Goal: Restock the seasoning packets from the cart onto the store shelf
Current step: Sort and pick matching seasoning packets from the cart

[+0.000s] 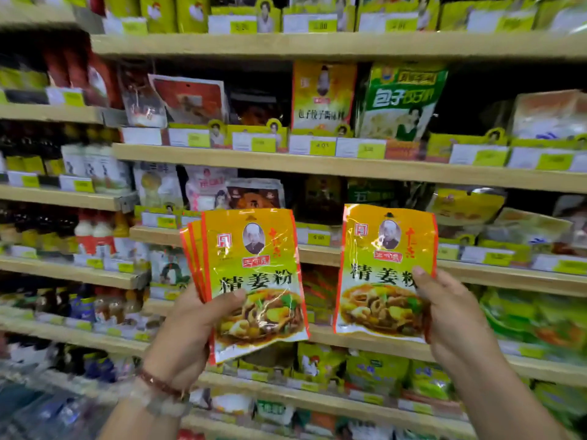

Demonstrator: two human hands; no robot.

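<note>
Two bare hands hold glossy orange-and-yellow seasoning packets upright before the wooden store shelves point(317, 168). The left hand point(187, 331) grips a fanned stack of packets point(254, 281), thumb pressed across the front one. The right hand point(454, 315) pinches a single matching packet point(384, 271) by its right edge, just beside the stack, not touching it.

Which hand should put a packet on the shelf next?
Probably the right hand. It holds one single packet, already apart from the rest and raised in front of the shelf. The left hand grips a fanned stack of packets, harder to place one at a time.
</note>
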